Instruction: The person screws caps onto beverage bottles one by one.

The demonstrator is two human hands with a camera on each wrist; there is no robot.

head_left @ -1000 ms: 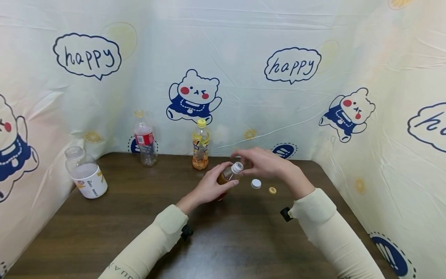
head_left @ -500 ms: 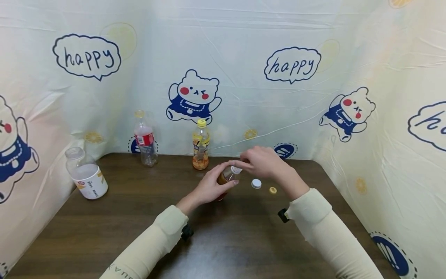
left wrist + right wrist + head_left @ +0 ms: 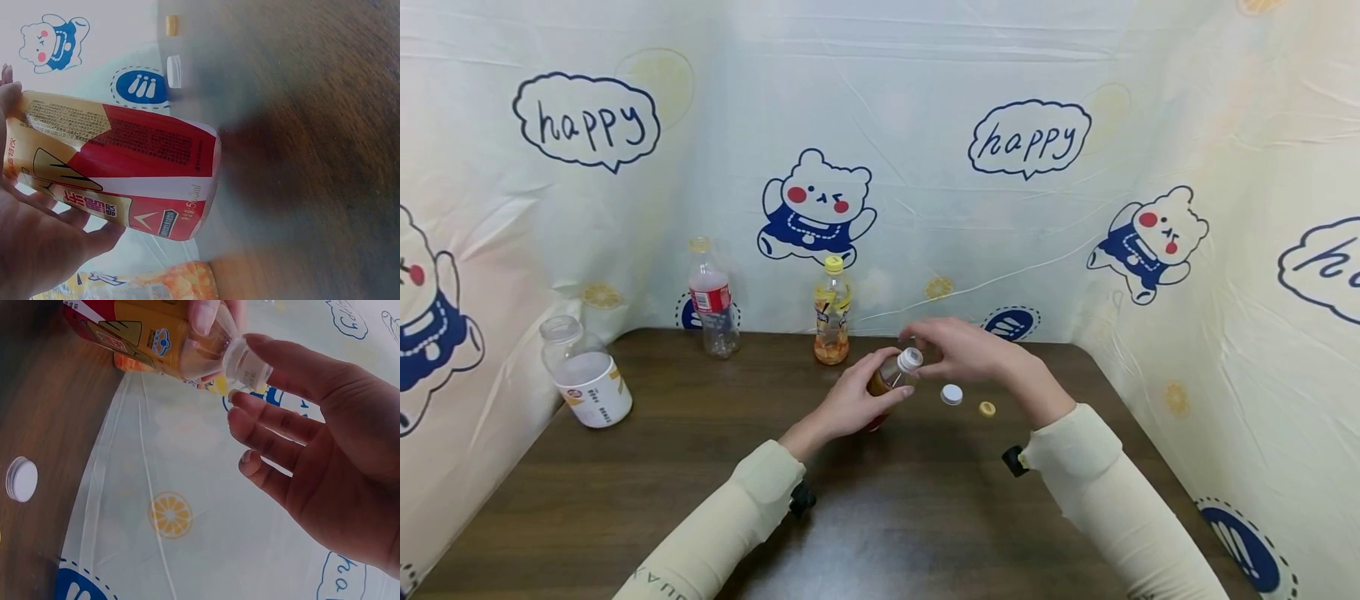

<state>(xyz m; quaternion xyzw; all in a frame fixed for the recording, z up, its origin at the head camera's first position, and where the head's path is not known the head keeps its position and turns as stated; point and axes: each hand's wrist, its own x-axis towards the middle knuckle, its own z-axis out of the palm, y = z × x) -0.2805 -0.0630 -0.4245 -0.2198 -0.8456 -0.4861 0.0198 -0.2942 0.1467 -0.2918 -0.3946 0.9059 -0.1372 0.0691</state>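
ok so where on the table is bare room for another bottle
Bare wooden table lies between the lidless jar and left sleeve, and from there to the right sleeve. Crowded around the tilted drink bottle: left hand, right hand, white bottle cap, small yellow piece.

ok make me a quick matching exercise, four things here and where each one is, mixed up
1. round white plastic cap
2. clear wide-mouthed jar with white label
3. clear plastic bottle with red label
4. plastic bottle with red-and-gold label

A. leftmost on the brown table
B. gripped by the left hand
C. at the table's back edge
D. beside a small round yellowish piece

1-D, 2-A, 3-C, 4-B
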